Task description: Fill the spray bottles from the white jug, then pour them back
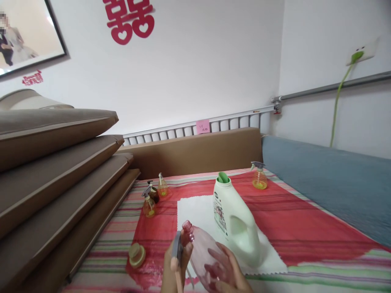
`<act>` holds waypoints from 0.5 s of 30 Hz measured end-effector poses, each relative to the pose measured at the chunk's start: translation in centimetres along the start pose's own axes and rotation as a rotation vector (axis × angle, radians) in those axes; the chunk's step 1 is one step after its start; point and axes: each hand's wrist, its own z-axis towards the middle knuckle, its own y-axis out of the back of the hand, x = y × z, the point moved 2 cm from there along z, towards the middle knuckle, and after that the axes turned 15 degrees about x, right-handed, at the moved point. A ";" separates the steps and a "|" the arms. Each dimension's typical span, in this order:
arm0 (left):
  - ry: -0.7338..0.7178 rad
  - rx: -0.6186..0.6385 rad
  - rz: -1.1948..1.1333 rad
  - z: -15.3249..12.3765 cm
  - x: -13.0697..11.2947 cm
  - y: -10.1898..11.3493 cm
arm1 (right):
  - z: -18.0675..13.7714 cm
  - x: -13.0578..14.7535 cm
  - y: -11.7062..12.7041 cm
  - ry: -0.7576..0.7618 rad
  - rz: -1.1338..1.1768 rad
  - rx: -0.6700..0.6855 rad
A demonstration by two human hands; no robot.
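Note:
My left hand [168, 270] is closed around a spray head [176, 254] with a grey top and a pale pink trigger. A thin tube [190, 277] hangs beside it. My right hand [233, 268] wraps around the body of a clear pink bottle [200, 246], which is tilted with its uncapped threaded neck pointing up and left, close to the left fingers. Just behind the bottle, a pale green detergent jug [236, 221] stands upright on a white cloth [192, 207]. Its open mouth shows a green spout [223, 177]. A round green cap [137, 255] lies on the left.
Spray bottles with yellow liquid [149, 207] [163, 188] and a dark brown bottle [154, 194] stand at left. Another spray bottle [259, 179] is at back right. Stacked brown cushions [61, 179] border the left; a blue padded surface [324, 179] lies right.

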 end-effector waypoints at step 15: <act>-0.029 -0.026 0.390 0.5 6.6 0.8 | 4.3 -0.5 2.2 0.014 -0.638 0.120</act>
